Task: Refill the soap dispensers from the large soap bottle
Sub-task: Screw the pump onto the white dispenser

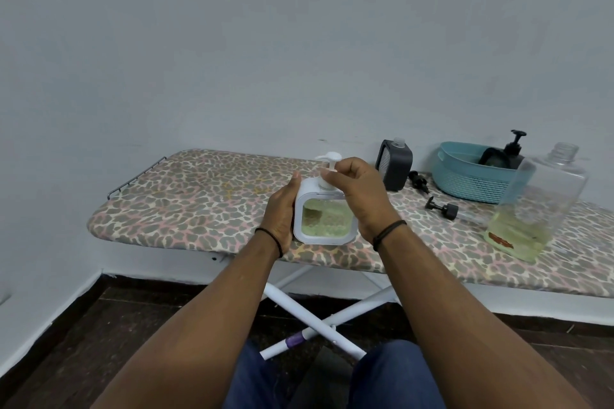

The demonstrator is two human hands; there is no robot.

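A white square soap dispenser (324,221) with a clear window showing greenish soap stands on the ironing board (186,202). My left hand (282,209) grips its left side. My right hand (357,196) is closed on the white pump head (329,159) at its neck. The large clear soap bottle (535,206), uncapped, stands at the right with a little yellow soap in its bottom. A dark grey dispenser (395,164) with an open neck stands behind. Two black pump heads (442,207) lie loose on the board.
A teal basket (465,179) at the back right holds another dark dispenser (508,153) with a black pump. A wire rack (133,178) edges the board's left end. The wall is close behind; the board's white legs (319,319) cross below.
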